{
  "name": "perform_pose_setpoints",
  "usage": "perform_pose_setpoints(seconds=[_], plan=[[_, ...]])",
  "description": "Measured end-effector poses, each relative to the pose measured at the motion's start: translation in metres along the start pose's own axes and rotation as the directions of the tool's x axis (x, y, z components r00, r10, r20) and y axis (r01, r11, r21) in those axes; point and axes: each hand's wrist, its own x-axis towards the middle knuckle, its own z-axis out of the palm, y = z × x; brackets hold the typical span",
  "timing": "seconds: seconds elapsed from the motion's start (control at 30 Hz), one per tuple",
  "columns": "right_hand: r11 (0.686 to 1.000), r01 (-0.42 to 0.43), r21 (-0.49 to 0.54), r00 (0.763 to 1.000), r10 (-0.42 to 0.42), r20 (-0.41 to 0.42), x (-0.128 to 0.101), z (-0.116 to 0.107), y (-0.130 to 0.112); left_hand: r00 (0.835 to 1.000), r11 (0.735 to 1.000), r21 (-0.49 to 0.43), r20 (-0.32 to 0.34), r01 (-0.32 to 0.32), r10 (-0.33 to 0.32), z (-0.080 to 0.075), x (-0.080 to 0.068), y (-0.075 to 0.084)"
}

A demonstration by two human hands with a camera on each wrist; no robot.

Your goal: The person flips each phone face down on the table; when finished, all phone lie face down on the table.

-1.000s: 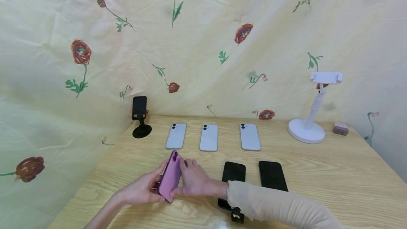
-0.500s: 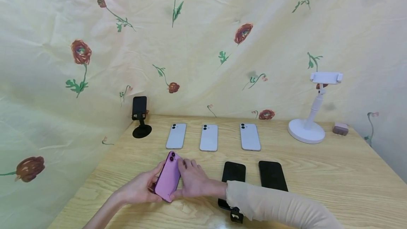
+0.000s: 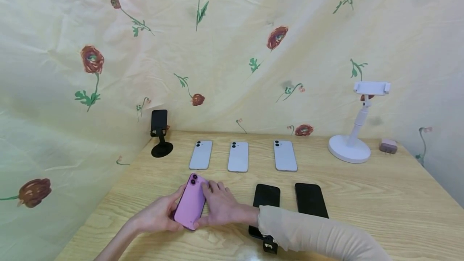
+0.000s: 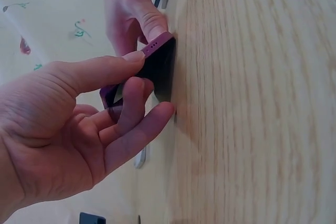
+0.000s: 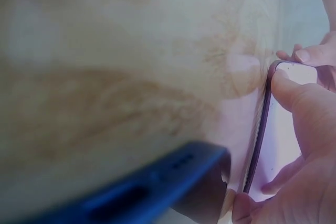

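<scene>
Purple smartphone [image 3: 191,201], slim, smooth and round-cornered, is held back-up and tilted low over the near left part of the pale wood-grain table [image 3: 380,196], its two camera lenses at the far end; no brand mark or writing can be read on it. It is gripped along its left edge by the left hand [image 3: 157,214], whose thumb is laid on the purple rim while the curled fingers [image 4: 137,129] are tucked beneath, as shown in the left wrist view. Its right edge is pinched by the right hand [image 3: 221,208], thumb at the near corner and fingers pressed together along the side. Small holes are seen in the phone's bottom edge [image 4: 152,48]. Behind it, three white smartphones [image 3: 238,156] are laid face-down in a row, each with a twin-lens camera. Two glossy black phones [image 3: 311,199] are laid screen-up to the right, the nearer one partly covered by the beige sleeve [image 3: 311,235]. A black phone stand [image 3: 160,133] is set at the far left and a white round-based holder [image 3: 357,126] at the far right, with a small pinkish block [image 3: 388,146] beside it. A wrinkled cream cloth printed with red flowers [image 3: 232,51] is hung behind.
</scene>
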Motion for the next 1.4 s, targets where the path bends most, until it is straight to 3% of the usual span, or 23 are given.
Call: perform_pose_setpoints(seconds=[0.13,0.3,0.9,1.3,1.4], plan=[[1.000,-0.001,-0.011,1.000,0.001,0.001,0.000,0.000,0.000,0.999,0.999,0.035,-0.014,0.033,-0.033,0.001,-0.001,0.000],[1.000,0.002,-0.010,1.000,-0.002,0.002,0.000,0.000,0.001,0.997,0.997,0.012,-0.020,0.072,-0.072,0.003,-0.003,0.000],[0.999,0.018,-0.029,0.999,-0.017,0.045,0.002,-0.003,0.000,0.991,0.991,0.017,-0.006,0.132,-0.132,0.010,-0.004,-0.005],[0.999,0.027,-0.039,0.998,-0.025,0.064,0.002,-0.004,0.001,0.978,0.978,-0.023,0.010,0.208,-0.208,0.013,-0.004,-0.007],[0.997,0.070,-0.015,0.995,-0.069,0.067,0.001,-0.006,0.006,0.971,0.971,-0.022,0.012,0.239,-0.239,0.014,-0.005,-0.005]])
